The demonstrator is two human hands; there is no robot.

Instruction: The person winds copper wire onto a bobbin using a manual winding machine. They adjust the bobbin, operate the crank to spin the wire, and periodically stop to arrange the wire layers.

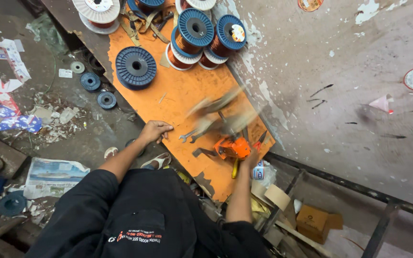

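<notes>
Orange hand tool [233, 148] lies on the orange board [182, 91], gripped by the right hand [250, 156]; the open-ended spanner [190, 135] points towards the left hand [155, 131], whose fingers rest flat, holding nothing

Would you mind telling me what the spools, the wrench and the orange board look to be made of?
Spools: apparently moulded blue plastic, matte ribbed flanges; some carry shiny copper-coloured wire. Wrench: grey metal, dull sheen. Board: a flat orange sheet, worn and chipped at its edge; whether painted wood or laminate is unclear.
</notes>
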